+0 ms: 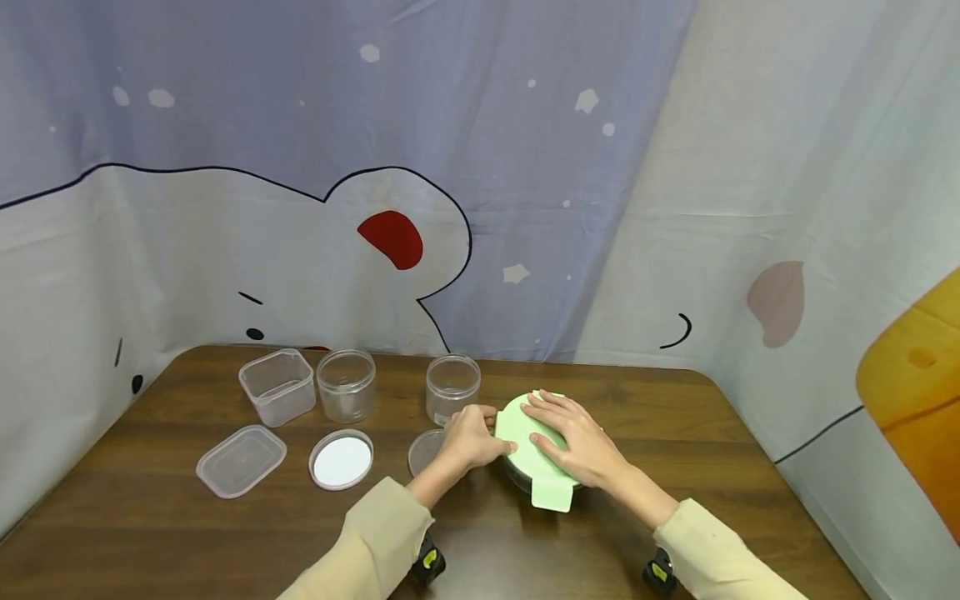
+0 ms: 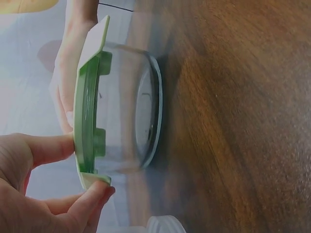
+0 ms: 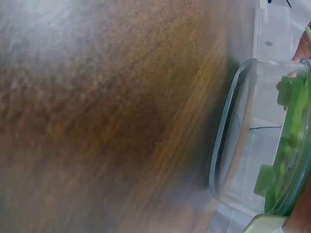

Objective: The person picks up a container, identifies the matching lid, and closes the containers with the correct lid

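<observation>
"What is the head view showing?"
"The left hand (image 1: 471, 437) is gripping the edge of a green lid (image 1: 519, 425). The right hand (image 1: 577, 439) is resting on its top, fingers spreading out and clasping nothing. A clear jar (image 1: 452, 387) is standing to their left on the counter (image 1: 712, 450)."
"And the left wrist?"
"The lid is sitting on a glass bowl (image 2: 121, 111) on the counter. The left fingers are pinching its side flap (image 2: 92, 179)."
"The right wrist?"
"The bowl is filling the right edge, cropping most of the right hand, so I'm probably missing details there."
</observation>
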A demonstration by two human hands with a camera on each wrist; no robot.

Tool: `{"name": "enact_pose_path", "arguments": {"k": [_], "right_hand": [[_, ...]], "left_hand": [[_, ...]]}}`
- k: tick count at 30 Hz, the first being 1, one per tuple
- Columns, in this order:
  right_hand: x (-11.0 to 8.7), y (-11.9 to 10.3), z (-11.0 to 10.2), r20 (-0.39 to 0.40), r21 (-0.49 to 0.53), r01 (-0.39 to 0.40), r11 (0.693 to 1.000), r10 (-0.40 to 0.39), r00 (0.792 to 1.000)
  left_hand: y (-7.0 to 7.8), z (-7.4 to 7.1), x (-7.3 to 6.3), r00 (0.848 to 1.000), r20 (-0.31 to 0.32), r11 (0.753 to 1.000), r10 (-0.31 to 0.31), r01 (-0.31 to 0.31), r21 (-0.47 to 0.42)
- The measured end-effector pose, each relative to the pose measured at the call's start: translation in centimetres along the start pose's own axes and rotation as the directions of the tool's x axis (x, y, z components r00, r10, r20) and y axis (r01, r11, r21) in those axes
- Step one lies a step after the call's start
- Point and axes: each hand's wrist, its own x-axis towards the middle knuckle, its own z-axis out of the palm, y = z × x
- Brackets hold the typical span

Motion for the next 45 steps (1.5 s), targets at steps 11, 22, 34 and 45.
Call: {"name": "enact_pose_path", "arguments": {"k": [11, 22, 34, 45], "right_hand": [[0.2, 0.2, -0.1, -0.009, 0.004, -0.007, 1.000, 0.007, 1.000], [0.0, -0.1, 0.5, -0.009, 0.021, -0.007, 1.000, 0.007, 1.000], [-0.4, -0.1, 0.7, -0.016, 0.004, 0.005, 1.000, -0.005, 1.000], [-0.1, 0.1, 0.3, -0.015, 0.006, 0.000, 1.000, 0.001, 1.000]], "left_hand": [[0.2, -0.1, 0.5, 0.998, 0.024, 0.997, -0.059, 0.060, -0.056], [-0.5, 0.1, 0.0, 0.999, 0.018, 0.997, -0.041, 0.042, -0.059], [0.2, 0.0, -0.4, 0.999, -0.019, 0.998, 0.028, -0.027, 0.052], [0.3, -0.1, 0.1, 0.996, 0.020, 0.995, -0.085, 0.086, -0.055]]}}
